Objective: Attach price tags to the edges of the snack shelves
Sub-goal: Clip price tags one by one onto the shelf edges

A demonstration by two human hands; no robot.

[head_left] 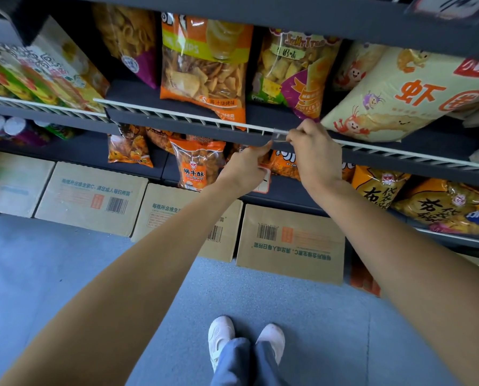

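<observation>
A clear plastic price tag holder [279, 136] sits at the white wire rail [177, 116] on the front edge of the middle snack shelf. My right hand [316, 154] pinches the holder's right end at the rail. My left hand [244, 168] pinches its left end from just below. A white tag with a red border [263, 182] shows partly behind my left wrist; most of it is hidden. Another clear tag holder [450, 6] hangs on the top shelf edge at the far right.
Snack bags fill the shelves: an orange chip bag [205, 73], a large cream shrimp-cracker bag [405, 96], orange bags [196, 165] below. Cardboard boxes [291, 243] line the grey floor under the shelves. My white shoes [244, 341] stand on the floor below.
</observation>
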